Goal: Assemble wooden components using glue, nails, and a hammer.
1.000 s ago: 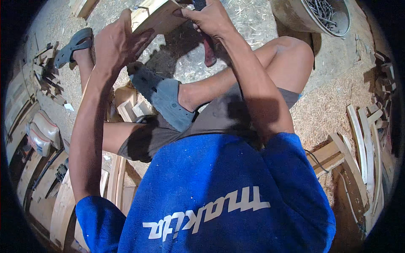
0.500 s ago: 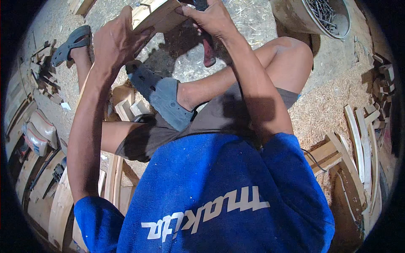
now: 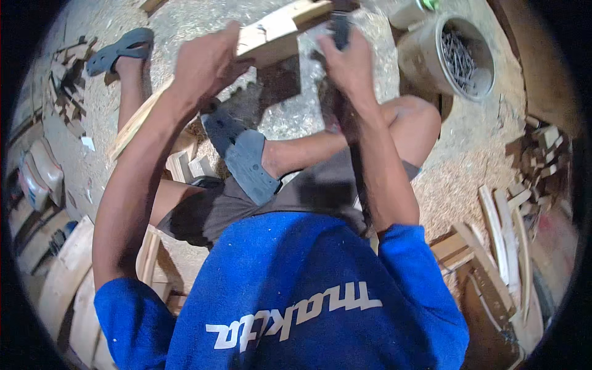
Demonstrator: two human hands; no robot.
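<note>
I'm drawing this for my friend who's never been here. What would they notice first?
Probably the bright blue shirt, filling the bottom middle. Then the pale wood near the top, held by the left hand. At the upper right is a bucket with nails inside.

At eleven o'clock from the view's middle, the bare left hand (image 3: 208, 65) grips a pale wooden piece (image 3: 271, 44), which reaches up toward twelve. At one o'clock the right hand (image 3: 350, 68) wraps around a blurred dark tool (image 3: 340, 31), just beside the wood. A bucket (image 3: 419, 57) of nails (image 3: 457, 60) stands at two o'clock. Offcuts (image 3: 546, 154) lie at three and ten, long strips (image 3: 507, 237) at four, curved boards (image 3: 61, 277) at eight, pale sacks (image 3: 44, 168) at nine. One grey clog (image 3: 250, 163) shows near the middle; a blue shirt (image 3: 265, 265) fills six o'clock.
</note>
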